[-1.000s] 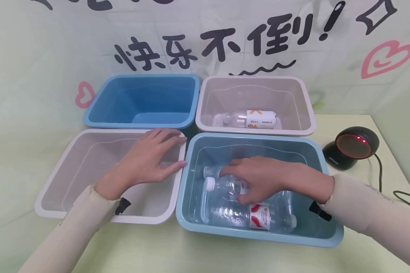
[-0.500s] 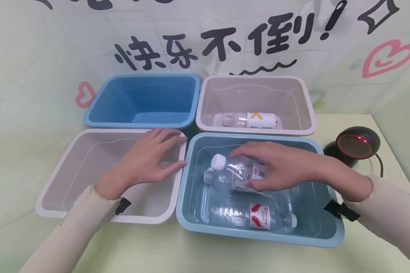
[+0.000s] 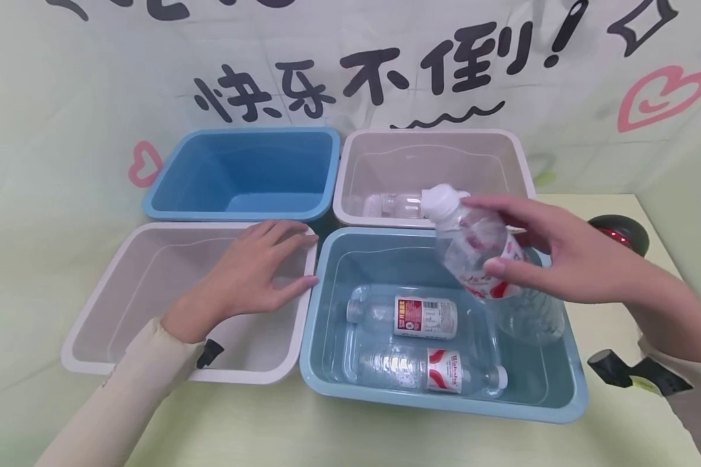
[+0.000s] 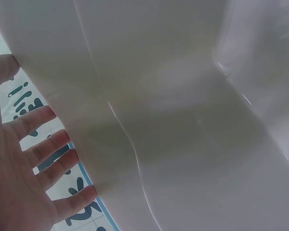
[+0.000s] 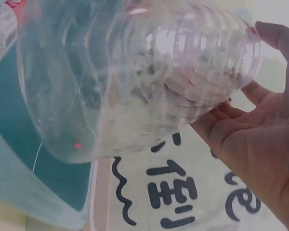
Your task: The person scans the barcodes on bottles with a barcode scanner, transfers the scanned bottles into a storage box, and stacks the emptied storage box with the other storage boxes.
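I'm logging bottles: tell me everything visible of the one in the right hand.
The bottle looks like clear plastic, with a white cap on, a ribbed body and a red-and-white label partly covered by the right hand. No liquid shows in it. The hand grips it, thumb on the near side. It tilts, cap up and leftward in the head view, base lower over the blue-green bin.

Back left sits the blue bin (image 3: 242, 162), up against the white backdrop (image 3: 111, 65)! Bold black lettering (image 3: 374, 72) marches across, capped by an exclamation mark (image 3: 566, 32), with a wavy line (image 3: 447, 117) below. There's a pink heart (image 3: 648, 105) to the right, a smaller heart (image 3: 145, 164) left, and on the pale table (image 3: 257, 421), partly hidden, a rounded black device (image 3: 632, 232) glows red!
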Demonstrator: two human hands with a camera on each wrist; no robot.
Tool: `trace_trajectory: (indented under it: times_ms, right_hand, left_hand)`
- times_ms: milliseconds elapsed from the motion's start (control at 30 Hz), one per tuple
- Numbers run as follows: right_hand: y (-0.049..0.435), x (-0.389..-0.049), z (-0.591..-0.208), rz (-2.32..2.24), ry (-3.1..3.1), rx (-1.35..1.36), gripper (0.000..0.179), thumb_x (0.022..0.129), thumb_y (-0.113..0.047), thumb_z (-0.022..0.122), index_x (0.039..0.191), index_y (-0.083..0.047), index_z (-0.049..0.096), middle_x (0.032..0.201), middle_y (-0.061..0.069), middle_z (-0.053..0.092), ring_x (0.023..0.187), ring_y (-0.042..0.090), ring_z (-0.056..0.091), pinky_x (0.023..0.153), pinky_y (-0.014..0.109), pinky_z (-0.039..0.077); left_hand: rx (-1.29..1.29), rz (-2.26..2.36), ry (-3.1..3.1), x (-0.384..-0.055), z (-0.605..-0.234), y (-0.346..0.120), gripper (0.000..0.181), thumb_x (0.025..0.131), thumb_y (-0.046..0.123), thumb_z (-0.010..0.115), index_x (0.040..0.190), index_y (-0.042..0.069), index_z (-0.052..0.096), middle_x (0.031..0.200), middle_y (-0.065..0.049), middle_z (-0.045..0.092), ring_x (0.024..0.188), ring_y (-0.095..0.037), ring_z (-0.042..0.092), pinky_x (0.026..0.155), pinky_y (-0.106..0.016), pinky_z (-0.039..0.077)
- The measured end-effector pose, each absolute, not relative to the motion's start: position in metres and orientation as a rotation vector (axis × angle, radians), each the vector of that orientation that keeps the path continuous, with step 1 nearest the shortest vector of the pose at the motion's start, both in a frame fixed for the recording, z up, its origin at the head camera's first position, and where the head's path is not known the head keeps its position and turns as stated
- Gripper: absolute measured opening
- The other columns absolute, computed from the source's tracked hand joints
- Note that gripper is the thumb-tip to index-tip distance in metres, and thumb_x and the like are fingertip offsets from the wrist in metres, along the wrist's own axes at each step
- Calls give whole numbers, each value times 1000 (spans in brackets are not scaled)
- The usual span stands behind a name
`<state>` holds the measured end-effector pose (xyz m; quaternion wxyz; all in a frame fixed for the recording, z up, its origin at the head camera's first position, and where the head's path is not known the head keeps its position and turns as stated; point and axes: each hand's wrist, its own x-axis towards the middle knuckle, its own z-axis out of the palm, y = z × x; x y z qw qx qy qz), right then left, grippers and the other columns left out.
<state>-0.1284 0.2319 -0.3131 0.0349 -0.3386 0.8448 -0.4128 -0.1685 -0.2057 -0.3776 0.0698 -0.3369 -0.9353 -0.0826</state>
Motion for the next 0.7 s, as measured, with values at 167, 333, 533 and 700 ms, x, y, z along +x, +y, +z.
trace_trajectory:
  times_ms: [167, 333, 533, 700]
  right_hand:
    - [254, -130, -328, -1800, 2365, -928, 68, 90, 14, 63, 154, -2, 48, 126, 10, 68, 104, 17, 71, 80, 22, 63]
    - [275, -132, -344, -2168, 2106, -870, 53, 97, 3, 58, 149, 3, 51, 132, 13, 70, 110, 21, 72, 89, 23, 62]
    - [291, -134, -352, -2385, 1627, -966, 57, 101, -11, 52, 156, -1, 41, 142, 17, 66, 124, 30, 71, 92, 33, 63]
    - [298, -131, -355, -2412, 1356, -991, 62, 101, -14, 39, 161, -3, 32, 147, 20, 63, 129, 34, 68, 94, 38, 64]
  left_hand:
    - [-1012, -244, -2812, -168, -377, -206, 67, 91, 59, 71, 145, 20, 64, 150, -8, 60, 142, -31, 53, 118, -59, 47]
    - [-1018, -252, -2795, -168, -376, -208, 65, 91, 56, 72, 144, 18, 65, 148, -10, 61, 140, -33, 54, 116, -61, 47]
    - [-1024, -240, -2780, -169, -377, -207, 66, 90, 57, 73, 143, 19, 65, 148, -9, 61, 140, -32, 54, 117, -59, 48]
    - [-1010, -240, -2803, -169, -378, -206, 66, 90, 59, 72, 144, 21, 65, 149, -7, 60, 141, -30, 53, 118, -58, 47]
